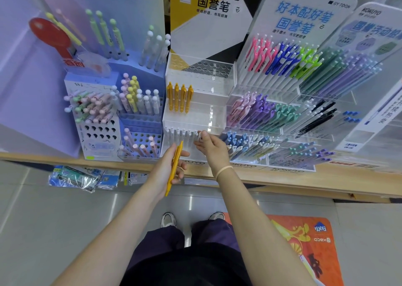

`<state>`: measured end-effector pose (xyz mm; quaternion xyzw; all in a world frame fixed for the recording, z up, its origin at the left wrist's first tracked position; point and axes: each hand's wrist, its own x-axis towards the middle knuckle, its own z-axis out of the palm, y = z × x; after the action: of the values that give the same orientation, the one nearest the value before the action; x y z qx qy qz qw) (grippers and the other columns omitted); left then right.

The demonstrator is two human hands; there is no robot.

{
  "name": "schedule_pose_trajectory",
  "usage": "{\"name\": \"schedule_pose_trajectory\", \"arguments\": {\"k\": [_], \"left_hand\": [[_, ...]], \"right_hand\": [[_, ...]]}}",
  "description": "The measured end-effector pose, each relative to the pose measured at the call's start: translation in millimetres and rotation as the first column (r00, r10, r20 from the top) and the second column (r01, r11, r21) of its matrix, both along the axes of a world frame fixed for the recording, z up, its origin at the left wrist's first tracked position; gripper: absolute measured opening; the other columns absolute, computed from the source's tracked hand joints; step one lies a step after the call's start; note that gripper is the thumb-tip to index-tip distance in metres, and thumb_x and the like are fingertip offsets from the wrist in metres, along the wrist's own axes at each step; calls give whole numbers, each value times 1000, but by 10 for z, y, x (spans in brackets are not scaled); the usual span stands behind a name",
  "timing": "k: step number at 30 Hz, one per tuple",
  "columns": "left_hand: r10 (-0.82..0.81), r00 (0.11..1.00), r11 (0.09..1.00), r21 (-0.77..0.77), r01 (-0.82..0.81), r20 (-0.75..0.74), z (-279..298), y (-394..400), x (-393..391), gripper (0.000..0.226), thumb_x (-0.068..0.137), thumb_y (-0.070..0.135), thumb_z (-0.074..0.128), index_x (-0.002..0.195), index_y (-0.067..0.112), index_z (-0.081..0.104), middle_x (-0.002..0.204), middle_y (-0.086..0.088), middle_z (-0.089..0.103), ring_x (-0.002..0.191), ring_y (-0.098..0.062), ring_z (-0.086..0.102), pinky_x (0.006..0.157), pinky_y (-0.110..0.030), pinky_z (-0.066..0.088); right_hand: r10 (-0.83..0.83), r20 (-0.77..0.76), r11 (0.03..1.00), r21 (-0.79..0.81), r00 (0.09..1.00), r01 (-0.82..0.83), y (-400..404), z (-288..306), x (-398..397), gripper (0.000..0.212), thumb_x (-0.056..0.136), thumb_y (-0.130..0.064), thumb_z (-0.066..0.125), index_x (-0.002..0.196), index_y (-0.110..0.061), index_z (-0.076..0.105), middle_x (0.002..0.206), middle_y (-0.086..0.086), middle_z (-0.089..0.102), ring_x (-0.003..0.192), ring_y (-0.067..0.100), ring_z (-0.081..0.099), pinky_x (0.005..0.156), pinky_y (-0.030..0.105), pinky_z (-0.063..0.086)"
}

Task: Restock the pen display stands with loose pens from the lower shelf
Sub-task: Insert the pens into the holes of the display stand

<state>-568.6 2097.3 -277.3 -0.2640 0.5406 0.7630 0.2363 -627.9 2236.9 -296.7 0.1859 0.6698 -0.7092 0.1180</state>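
A light wooden shelf [304, 182] is seen from above, w/ grey floor tiles [54, 216] below it and an orange printed mat [311, 248] on the floor at the right. Two white shoes [168, 219] are seen beside the mat. Packets in clear plastic [74, 177] are stored under the shelf edge at the left.

On the shelf, 4 display stands can be counted: a blue-purple cardboard stand [104, 116] at the left, a clear acrylic stand [195, 102] in the middle, a Kokuyo stand [282, 94] w/ many coloured pens, and one more at the far right, cut by the frame edge.

In the middle row of the acrylic stand, 4 yellow pens [180, 98] are standing upright. In its front row, a line of white pens [180, 133] is placed; approx. 6 are seen, but the count is not sure because they are pale and blurred.

One loose yellow pen [174, 168] is gripped by the left hand [169, 170], fingers curled round it, tip pointing down, in front of the stand. A white pen top [199, 133] at the right end of the front row is pinched by the right hand [210, 146]. A pale band [224, 171] is worn on the right wrist.
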Motion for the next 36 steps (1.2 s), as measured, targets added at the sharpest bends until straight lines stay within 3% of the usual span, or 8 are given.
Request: {"name": "schedule_pose_trajectory", "arguments": {"k": [9, 14, 17, 21, 25, 29, 33, 36], "left_hand": [[-7, 995, 999, -34, 4, -97, -30, -22, 53, 32, 108, 17, 40, 116, 10, 70, 77, -4, 61, 61, -13, 53, 59, -26, 38], [-23, 986, 999, 29, 28, -162, 40, -37, 42, 27, 105, 22, 48, 123, 20, 68, 76, -2, 61, 59, -13, 52, 52, -24, 39], [-9, 979, 1000, 10, 12, -202, 153, -44, -25, 24, 103, 20, 53, 119, 17, 71, 76, -1, 60, 60, -13, 52, 53, -23, 38], [-30, 958, 996, -89, 5, -287, 372, -4, -207, 19, 101, 15, 56, 102, 18, 76, 75, 4, 66, 69, -13, 54, 63, -25, 40], [-127, 895, 943, -331, -24, -427, 614, -24, -447, 15, 100, 19, 61, 104, 29, 72, 98, 6, 72, 92, -11, 64, 83, -26, 50], [-469, 642, 547, -770, -328, -607, 732, -214, -683, 43, 96, 37, 50, 127, 10, 64, 131, -6, 57, 122, -19, 51, 106, -34, 39], [-796, 526, 121, -930, -348, -300, 642, -335, -898, 67, 96, 45, 34, 153, 8, 36, 163, -10, 28, 153, -26, 16, 124, -43, 10], [-842, 526, -56, -953, -299, -115, 500, -408, -989, 74, 96, 52, 26, 159, 13, 22, 167, -6, 18, 155, -22, 6, 125, -46, 1]], "right_hand": [[-157, 71, 988, 18, 985, 156, -90, 64, -35, 21, 96, -29, 64, 95, -9, 56, 92, 9, 63, 96, 32, 70, 85, 35, 59], [-83, 152, 963, 267, 985, 40, -69, 306, 63, 38, 95, -44, 60, 78, -13, 46, 69, 8, 54, 52, 20, 59, 56, 34, 50], [25, 63, 968, 247, 998, -40, -28, 558, 134, 42, 96, -43, 60, 81, -4, 63, 72, 7, 59, 50, 15, 52, 51, 29, 40], [185, -78, 971, 171, 980, -169, -15, 933, 18, 18, 93, -23, 68, 91, -6, 73, 62, -10, 62, 56, 3, 52, 51, 16, 41], [96, -216, 986, 156, 972, -63, 14, 1153, -213, 17, 96, -16, 64, 101, -1, 70, 76, 3, 67, 64, 11, 59, 56, 22, 48], [-33, -351, 995, 80, 936, 65, 83, 1278, -444, 13, 99, -12, 58, 107, -4, 63, 88, 13, 67, 75, 23, 68, 64, 30, 58], [2, -432, 985, 154, 902, 72, 48, 1232, -604, 8, 99, -11, 58, 101, -17, 61, 92, 8, 66, 83, 28, 70, 76, 39, 60], [28, -441, 982, 181, 897, 58, -4, 1175, -663, 11, 99, -10, 57, 99, -20, 61, 93, 8, 66, 87, 31, 70, 80, 40, 60]]}}
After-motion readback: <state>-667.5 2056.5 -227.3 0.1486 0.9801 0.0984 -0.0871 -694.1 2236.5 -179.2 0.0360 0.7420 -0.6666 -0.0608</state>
